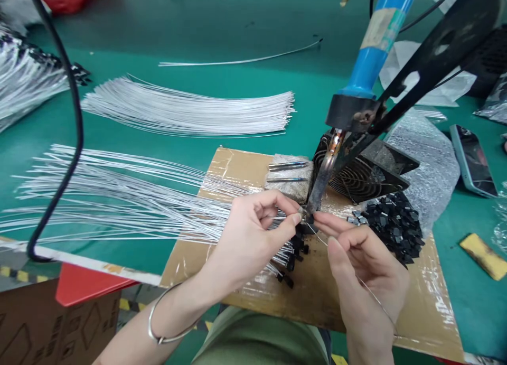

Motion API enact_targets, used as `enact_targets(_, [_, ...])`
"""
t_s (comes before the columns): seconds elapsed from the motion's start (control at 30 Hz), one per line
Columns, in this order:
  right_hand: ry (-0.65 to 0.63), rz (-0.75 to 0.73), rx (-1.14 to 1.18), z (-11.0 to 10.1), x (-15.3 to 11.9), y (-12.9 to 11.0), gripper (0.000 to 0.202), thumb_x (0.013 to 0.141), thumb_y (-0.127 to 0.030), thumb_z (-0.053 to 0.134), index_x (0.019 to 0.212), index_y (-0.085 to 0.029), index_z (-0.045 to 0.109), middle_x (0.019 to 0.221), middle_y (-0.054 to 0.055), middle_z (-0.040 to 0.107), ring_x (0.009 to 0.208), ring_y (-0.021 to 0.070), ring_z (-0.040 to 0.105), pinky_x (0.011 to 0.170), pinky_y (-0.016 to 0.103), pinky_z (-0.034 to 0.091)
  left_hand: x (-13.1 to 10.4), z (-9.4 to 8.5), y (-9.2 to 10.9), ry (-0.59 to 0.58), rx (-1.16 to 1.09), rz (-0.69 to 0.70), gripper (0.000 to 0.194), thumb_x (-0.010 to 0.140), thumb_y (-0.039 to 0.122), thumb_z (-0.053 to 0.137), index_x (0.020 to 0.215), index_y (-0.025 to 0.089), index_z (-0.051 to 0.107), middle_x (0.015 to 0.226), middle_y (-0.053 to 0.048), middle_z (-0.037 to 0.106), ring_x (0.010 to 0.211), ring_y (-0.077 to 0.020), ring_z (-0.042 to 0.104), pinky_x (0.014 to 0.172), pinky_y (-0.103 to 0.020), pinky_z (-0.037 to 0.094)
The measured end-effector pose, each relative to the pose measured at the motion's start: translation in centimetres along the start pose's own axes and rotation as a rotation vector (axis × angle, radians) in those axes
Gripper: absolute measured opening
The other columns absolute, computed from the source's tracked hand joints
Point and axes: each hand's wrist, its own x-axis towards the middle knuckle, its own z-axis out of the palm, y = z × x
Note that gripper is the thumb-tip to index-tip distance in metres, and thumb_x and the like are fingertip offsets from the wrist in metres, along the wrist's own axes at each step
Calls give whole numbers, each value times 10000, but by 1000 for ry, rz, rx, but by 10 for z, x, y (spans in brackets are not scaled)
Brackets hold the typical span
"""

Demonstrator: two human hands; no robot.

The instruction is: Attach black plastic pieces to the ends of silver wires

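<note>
A soldering iron (370, 53) with a blue handle is fixed in a black stand (431, 64), its dark tip (316, 196) slanting down. My left hand (263, 222) pinches a thin white wire close by the tip; the wire's end is hidden by my fingertips. My right hand (364, 270) is closed on a strand of solder wire (376, 299), which runs up to the tip. Its fingertips nearly meet those of my left hand. Beneath my left hand lie white wires (158, 206) with black connectors (291, 254) on their ends.
A cardboard sheet (428, 301) lies under the work. Right of the tip are a fan (360, 169) and a pile of black connectors (390, 222). Behind are a grey pad (289, 185) and a wire bundle (190, 109). A phone (473, 159) and yellow sponge (483, 255) lie right; a black cable (75, 122) hangs left.
</note>
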Motion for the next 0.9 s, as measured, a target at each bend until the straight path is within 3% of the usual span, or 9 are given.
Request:
enact_targets(0.23, [2,-16,-5,1,-1,1,220,969,-140,677,776,-228,623,1144,8,840,1107,141,793,958,193,615,0,0,-2,-3,6,1,95,777,247,721,715,175,716,789,-35,740,641,-138,578,560,-275,367])
enact_targets(0.9, [60,0,-17,4,-4,1,191,924,-144,723,768,-222,646,1138,74,836,1089,220,800,970,333,645,-3,0,1,-9,23,5,93,783,239,715,726,165,703,775,-38,722,579,-119,499,534,-276,318])
